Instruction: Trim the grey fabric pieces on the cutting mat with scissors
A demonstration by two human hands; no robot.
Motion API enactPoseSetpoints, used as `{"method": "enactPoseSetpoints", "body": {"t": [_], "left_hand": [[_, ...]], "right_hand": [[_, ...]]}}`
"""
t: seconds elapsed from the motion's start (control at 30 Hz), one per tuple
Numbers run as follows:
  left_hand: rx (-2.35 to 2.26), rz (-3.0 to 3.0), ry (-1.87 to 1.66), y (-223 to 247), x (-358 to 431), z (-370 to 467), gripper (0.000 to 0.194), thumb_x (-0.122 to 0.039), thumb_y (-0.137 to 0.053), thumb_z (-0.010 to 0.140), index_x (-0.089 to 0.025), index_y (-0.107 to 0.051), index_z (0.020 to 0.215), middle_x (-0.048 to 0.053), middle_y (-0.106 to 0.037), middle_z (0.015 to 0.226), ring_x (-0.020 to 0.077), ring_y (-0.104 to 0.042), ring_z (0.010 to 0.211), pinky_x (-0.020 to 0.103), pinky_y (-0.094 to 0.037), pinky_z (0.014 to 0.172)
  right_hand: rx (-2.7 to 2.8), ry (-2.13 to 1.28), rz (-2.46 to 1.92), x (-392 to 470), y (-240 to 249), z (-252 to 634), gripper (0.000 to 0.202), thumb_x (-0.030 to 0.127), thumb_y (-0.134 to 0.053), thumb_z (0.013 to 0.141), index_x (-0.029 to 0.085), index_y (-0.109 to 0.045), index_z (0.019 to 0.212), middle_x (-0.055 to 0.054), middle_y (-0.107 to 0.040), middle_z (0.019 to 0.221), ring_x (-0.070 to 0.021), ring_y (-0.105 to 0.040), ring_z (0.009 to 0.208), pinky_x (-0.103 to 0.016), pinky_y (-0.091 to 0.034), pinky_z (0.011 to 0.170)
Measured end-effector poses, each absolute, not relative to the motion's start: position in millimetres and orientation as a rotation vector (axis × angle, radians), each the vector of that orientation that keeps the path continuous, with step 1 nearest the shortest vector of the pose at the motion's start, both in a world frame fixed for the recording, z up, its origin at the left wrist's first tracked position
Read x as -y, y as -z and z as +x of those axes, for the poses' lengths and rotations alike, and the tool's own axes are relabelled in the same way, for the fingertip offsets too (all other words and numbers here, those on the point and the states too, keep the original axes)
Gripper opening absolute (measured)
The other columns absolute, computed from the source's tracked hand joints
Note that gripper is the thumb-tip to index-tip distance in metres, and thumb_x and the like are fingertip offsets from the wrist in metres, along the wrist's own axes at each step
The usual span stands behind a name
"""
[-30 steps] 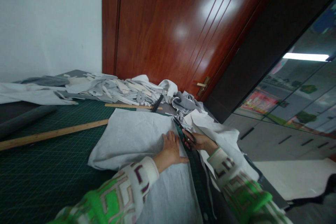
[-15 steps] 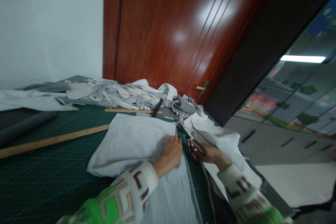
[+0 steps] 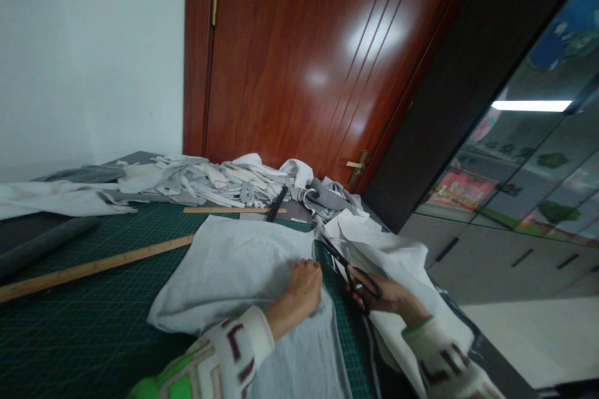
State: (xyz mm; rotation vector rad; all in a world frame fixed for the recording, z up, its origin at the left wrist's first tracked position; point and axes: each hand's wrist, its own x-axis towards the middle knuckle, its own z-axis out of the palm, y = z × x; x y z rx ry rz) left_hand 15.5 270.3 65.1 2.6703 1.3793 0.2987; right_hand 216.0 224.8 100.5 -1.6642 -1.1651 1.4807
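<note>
A piece of light grey fabric [image 3: 234,268] lies on the green cutting mat, part of it running toward me. My left hand [image 3: 304,290] rests on its right side with fingers curled in, closed on the cloth near the edge. Black scissors [image 3: 336,253] are in my right hand [image 3: 386,296], with fingers through the handle loops. Their blades point up and left toward the fabric's upper right corner, the tips close to a strip of cloth there. Whether the blades touch the cloth I cannot tell.
A gridded green cutting mat [image 3: 93,330] covers the table. On it lies a long wooden ruler [image 3: 103,265]; a second wooden strip [image 3: 224,210] is farther back. Fabric scraps [image 3: 210,181] are heaped along the back. White sheets [image 3: 369,237] hang over the right edge. Behind stands a brown door [image 3: 290,62].
My right hand and the scissors have shifted slightly right and down from the fabric. The fingers of my left hand are curled tighter. The whole view has tilted up a little.
</note>
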Motion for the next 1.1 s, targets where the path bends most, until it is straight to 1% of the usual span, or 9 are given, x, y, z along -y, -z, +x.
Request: {"method": "enactPoseSetpoints", "body": {"t": [0.13,0.2,0.37,0.5,0.67,0.83,0.93,1.03,1.1], "left_hand": [[-1.392,2.673,-0.282,-64,-271,18,0.029,-0.023,-0.057,0.096,-0.014,-0.059,0.123,0.01,-0.063,0.123,0.025,-0.059,0.115,0.046,-0.046,0.099],[-1.397,2.674,-0.267,-64,-271,20,0.03,-0.023,-0.058,0.096,-0.014,-0.058,0.125,0.01,-0.063,0.124,0.0254,-0.059,0.115,0.046,-0.045,0.099],[-1.402,2.678,-0.247,-66,-270,21,0.032,-0.021,-0.058,0.095,-0.014,-0.057,0.127,0.011,-0.061,0.127,0.0262,-0.057,0.117,0.047,-0.045,0.1],[-1.391,2.689,-0.254,-67,-270,22,0.031,-0.02,-0.058,0.095,-0.014,-0.058,0.125,0.01,-0.062,0.124,0.0257,-0.059,0.114,0.045,-0.048,0.096],[-1.387,2.699,-0.256,-65,-271,22,0.03,-0.022,-0.058,0.096,-0.015,-0.058,0.126,0.01,-0.062,0.125,0.0257,-0.059,0.116,0.048,-0.047,0.098],[-1.389,2.694,-0.264,-64,-271,23,0.029,-0.025,-0.058,0.096,-0.015,-0.059,0.124,0.01,-0.063,0.123,0.0253,-0.06,0.113,0.047,-0.048,0.097],[-1.389,2.692,-0.275,-62,-272,24,0.031,-0.027,-0.058,0.096,-0.015,-0.058,0.125,0.01,-0.062,0.125,0.0257,-0.06,0.113,0.048,-0.048,0.097],[-1.394,2.69,-0.275,-59,-273,25,0.031,-0.028,-0.059,0.096,-0.014,-0.059,0.124,0.011,-0.063,0.122,0.0258,-0.06,0.112,0.047,-0.048,0.096],[-1.393,2.694,-0.276,-59,-274,25,0.031,-0.029,-0.06,0.095,-0.014,-0.059,0.123,0.011,-0.063,0.121,0.0257,-0.061,0.111,0.047,-0.048,0.096]], "right_hand": [[1.105,-1.569,-1.653,-210,-108,229,0.053,0.072,-0.072,0.067,0.02,-0.067,0.067,-0.004,-0.054,0.059,-0.0151,-0.051,0.05,-0.028,-0.046,0.049],[1.138,-1.581,-1.65,-202,-115,230,0.054,0.074,-0.073,0.065,0.02,-0.068,0.069,-0.005,-0.055,0.06,-0.0149,-0.05,0.05,-0.027,-0.045,0.048],[1.246,-1.581,-1.642,-196,-122,215,0.046,0.064,-0.071,0.075,0.018,-0.069,0.071,-0.006,-0.058,0.064,-0.0134,-0.053,0.052,-0.024,-0.045,0.05],[1.224,-1.619,-1.665,-204,-117,203,0.044,0.059,-0.074,0.075,0.016,-0.068,0.067,-0.006,-0.058,0.06,-0.0124,-0.051,0.051,-0.022,-0.043,0.047],[1.161,-1.584,-1.64,-214,-113,203,0.044,0.058,-0.07,0.08,0.016,-0.068,0.068,-0.004,-0.057,0.059,-0.0116,-0.05,0.051,-0.021,-0.04,0.046],[1.086,-1.582,-1.662,-219,-113,207,0.045,0.058,-0.073,0.077,0.014,-0.068,0.067,-0.006,-0.057,0.058,-0.0133,-0.051,0.051,-0.023,-0.04,0.045],[1.028,-1.557,-1.651,-221,-115,206,0.034,0.048,-0.076,0.077,0.016,-0.067,0.072,-0.004,-0.059,0.061,-0.014,-0.053,0.054,-0.023,-0.041,0.046],[0.986,-1.541,-1.649,-226,-118,201,0.019,0.036,-0.074,0.081,0.02,-0.065,0.082,-0.001,-0.06,0.064,-0.0134,-0.054,0.054,-0.021,-0.043,0.047],[0.962,-1.555,-1.666,-231,-118,197,0.017,0.036,-0.07,0.085,0.02,-0.064,0.081,0.0,-0.059,0.061,-0.0129,-0.053,0.051,-0.021,-0.043,0.045]]}}
